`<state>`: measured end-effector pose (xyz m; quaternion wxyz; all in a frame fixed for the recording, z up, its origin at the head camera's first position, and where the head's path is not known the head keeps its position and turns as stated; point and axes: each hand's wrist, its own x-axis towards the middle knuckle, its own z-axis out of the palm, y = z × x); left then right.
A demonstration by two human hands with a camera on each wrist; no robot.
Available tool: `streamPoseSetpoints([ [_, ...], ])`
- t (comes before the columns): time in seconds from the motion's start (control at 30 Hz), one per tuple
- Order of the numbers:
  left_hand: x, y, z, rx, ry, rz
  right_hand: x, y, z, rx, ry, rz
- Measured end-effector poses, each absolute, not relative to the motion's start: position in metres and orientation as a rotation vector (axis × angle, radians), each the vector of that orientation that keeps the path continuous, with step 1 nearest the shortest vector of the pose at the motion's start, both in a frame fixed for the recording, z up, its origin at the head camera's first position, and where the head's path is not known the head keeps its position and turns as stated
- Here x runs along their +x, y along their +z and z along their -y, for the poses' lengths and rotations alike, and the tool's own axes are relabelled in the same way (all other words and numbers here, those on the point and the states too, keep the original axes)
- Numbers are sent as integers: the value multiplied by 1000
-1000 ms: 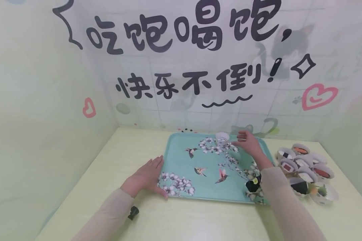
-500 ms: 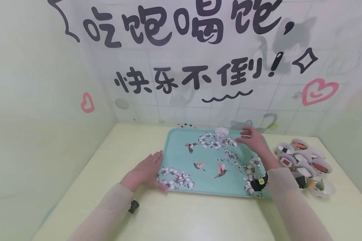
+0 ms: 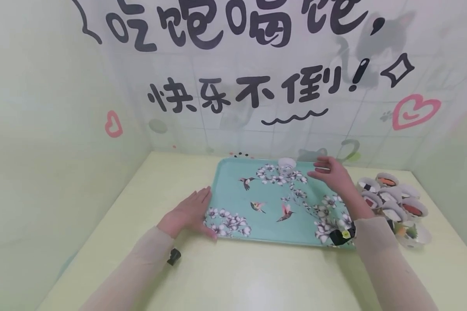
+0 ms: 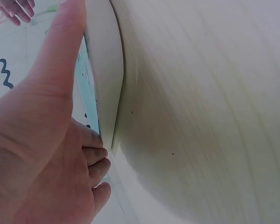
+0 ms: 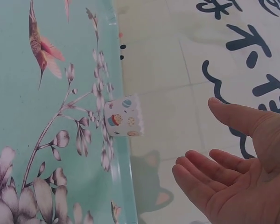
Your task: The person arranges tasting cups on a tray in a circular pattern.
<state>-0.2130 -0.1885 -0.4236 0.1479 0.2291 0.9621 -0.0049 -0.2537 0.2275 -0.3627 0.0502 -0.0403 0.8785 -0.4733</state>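
A turquoise tray (image 3: 288,233) printed with birds and blossoms lies on the table. My left hand (image 3: 188,214) rests at its left front corner. The thumb runs along the front edge and the fingers lie along the left side, as the left wrist view (image 4: 42,140) also shows. A small white paper baking cup (image 3: 286,166) stands upright near the tray's back edge. In the right wrist view, coloured cupcake prints cover this cup (image 5: 123,116). To the right of it, apart from it, my right hand (image 3: 334,175) hovers above the tray with fingers spread, holding nothing.
Right of the tray, several similar cups (image 3: 393,194) stand close together, holding small sushi-like pieces. My right forearm hides some of them. A wall hanging with large black lettering (image 3: 253,90) rises behind the table. Side panels (image 3: 54,129) enclose the table left and right.
My right hand has drawn slightly away to the right of the paper cup. The left hand keeps its place on the tray edge. The head view has tilted upward a little.
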Motion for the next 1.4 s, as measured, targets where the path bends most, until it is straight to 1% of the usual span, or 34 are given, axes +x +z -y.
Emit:
streamPoseSetpoints([
  [0.4,-215,-420,188,645,27,-2746,-235,-357,-231,-118,-1457,-2660],
  [0.7,-214,-420,188,654,69,-2754,-221,-356,-237,-194,-1485,-2650],
  [1.1,-214,-419,188,652,33,-2750,-202,-353,-245,-213,-1451,-2694],
  [1.4,-215,-419,188,650,1,-2747,-195,-352,-251,-215,-1400,-2709],
])
